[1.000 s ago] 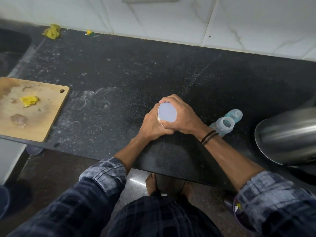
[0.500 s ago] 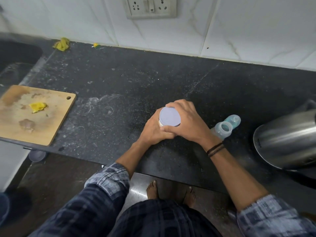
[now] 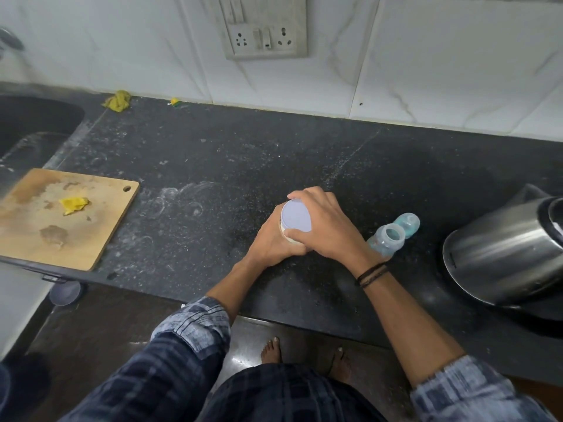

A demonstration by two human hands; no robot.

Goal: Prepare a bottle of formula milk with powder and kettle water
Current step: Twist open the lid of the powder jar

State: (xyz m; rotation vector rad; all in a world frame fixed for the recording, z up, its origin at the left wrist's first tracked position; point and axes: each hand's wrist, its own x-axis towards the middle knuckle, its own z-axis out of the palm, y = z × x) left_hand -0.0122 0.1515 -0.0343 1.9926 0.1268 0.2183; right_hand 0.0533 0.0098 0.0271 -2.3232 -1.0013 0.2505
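left grip [image 3: 269, 245] clasps the powder tin [image 3: 296, 215], right grip [image 3: 327, 229] clenched round its top; a sudden twist-off could spill powder or knock the open bottle [image 3: 387, 240] just beside.

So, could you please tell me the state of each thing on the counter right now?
Tin: closed, upright.
Left hand: grips tin's side.
Right hand: grips tin's top.
Bottle: open, upright, untouched.
Cap: off, beside bottle.
Kettle: standing; lid unclear.
Board: flat, stained, scrap on it.
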